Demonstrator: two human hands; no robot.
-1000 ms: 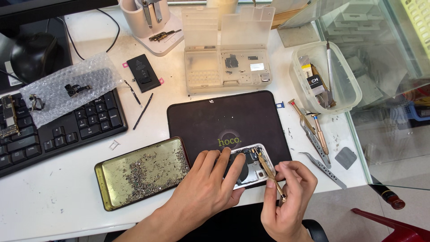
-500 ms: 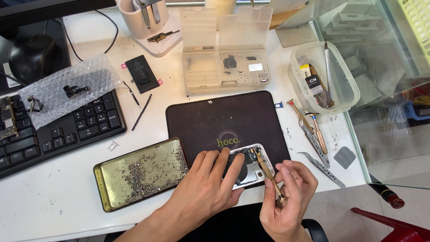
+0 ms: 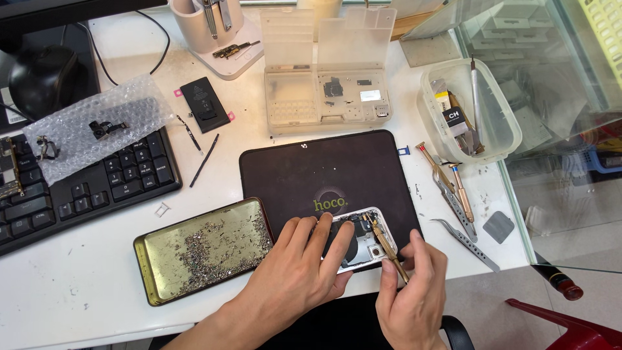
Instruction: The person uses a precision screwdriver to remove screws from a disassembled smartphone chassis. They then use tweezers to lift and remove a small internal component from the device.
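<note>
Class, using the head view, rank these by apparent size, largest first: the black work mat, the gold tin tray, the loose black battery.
1. black work mat
2. gold tin tray
3. loose black battery

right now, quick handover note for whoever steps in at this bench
Left hand: flat on the opened phone, pinning it to the dark mat.
Right hand: pinching a gold screwdriver, tip inside the phone near its upper end.
Nearby: gold tin of tiny screws left of the phone, tweezers right of the mat, removed battery by the keyboard.
Done: phone open.
Left: cannot tell which screws remain.
</note>
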